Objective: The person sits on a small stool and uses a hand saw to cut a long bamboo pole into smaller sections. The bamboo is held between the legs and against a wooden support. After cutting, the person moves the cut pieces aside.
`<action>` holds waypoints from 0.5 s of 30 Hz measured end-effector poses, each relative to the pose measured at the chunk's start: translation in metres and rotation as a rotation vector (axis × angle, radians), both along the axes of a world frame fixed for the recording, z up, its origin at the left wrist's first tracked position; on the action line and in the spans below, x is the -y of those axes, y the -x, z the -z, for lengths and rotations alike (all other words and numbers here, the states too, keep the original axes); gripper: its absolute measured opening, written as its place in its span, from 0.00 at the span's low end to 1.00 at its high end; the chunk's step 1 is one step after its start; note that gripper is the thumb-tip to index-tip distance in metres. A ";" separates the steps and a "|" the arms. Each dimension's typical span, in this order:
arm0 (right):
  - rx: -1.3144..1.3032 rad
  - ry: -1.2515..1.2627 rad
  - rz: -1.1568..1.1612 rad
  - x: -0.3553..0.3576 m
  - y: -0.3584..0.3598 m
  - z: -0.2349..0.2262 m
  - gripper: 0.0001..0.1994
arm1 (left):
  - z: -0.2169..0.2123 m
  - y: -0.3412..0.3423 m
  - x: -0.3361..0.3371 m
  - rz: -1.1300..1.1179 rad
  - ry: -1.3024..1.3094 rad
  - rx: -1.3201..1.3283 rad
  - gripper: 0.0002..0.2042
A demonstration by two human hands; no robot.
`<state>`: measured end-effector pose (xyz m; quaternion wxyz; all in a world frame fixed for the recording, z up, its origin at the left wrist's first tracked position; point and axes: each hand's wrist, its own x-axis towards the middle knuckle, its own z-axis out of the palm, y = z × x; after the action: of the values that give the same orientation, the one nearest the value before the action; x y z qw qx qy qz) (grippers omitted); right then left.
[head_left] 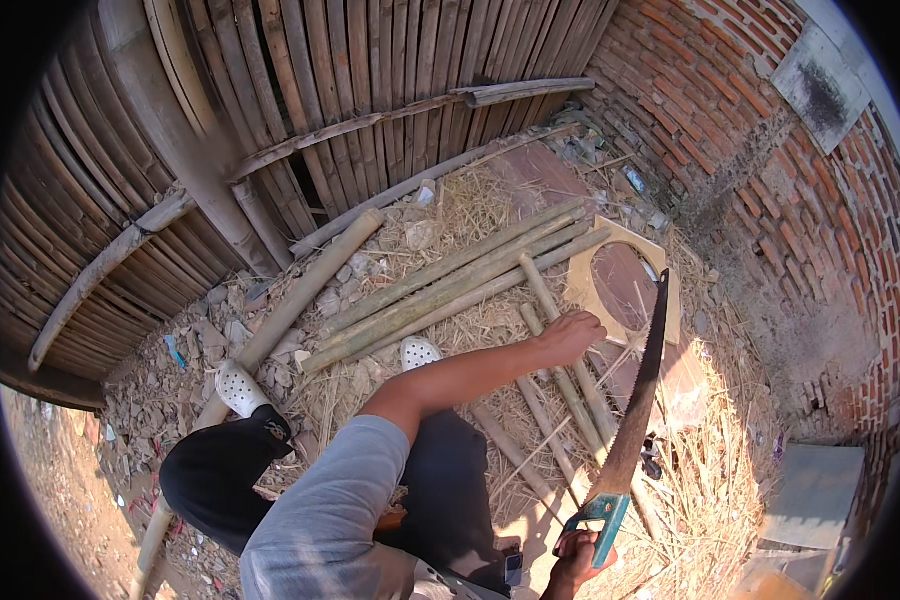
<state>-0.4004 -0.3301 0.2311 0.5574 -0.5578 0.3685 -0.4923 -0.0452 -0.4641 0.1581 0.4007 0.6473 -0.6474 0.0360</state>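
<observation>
Head view | L hand (570, 335) centre frame, palm down, fingers spread flat on short bamboo pole (560, 345) lying on straw | R hand (577, 560) bottom edge, fist closed round teal handle of curved saw (638, 420), blade up toward wooden frame (585, 285), centre-right
</observation>
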 end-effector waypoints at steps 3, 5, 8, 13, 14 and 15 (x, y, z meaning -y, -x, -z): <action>-0.011 -0.017 -0.165 -0.008 -0.029 -0.001 0.07 | -0.003 -0.025 -0.040 -0.075 -0.153 -0.345 0.12; -0.019 0.021 -0.228 -0.008 -0.035 0.016 0.05 | -0.002 -0.042 -0.084 -0.050 -0.272 -0.497 0.18; -0.210 0.099 -0.305 -0.017 -0.070 0.003 0.07 | -0.022 -0.044 -0.172 0.176 -0.606 -0.570 0.27; -0.359 0.706 -0.575 -0.029 -0.181 -0.035 0.06 | -0.104 -0.005 -0.302 0.120 -0.643 -0.930 0.33; -0.318 0.687 -0.624 -0.043 -0.202 -0.043 0.06 | -0.112 0.005 -0.319 0.087 -0.570 -1.008 0.35; -0.268 0.669 -0.675 -0.062 -0.223 -0.051 0.07 | -0.122 0.013 -0.337 0.045 -0.492 -1.077 0.36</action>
<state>-0.1770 -0.2679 0.2822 0.4238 -0.8528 0.0575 -0.2996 -0.0579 -0.1274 0.2799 0.5117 0.6344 -0.3559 -0.4572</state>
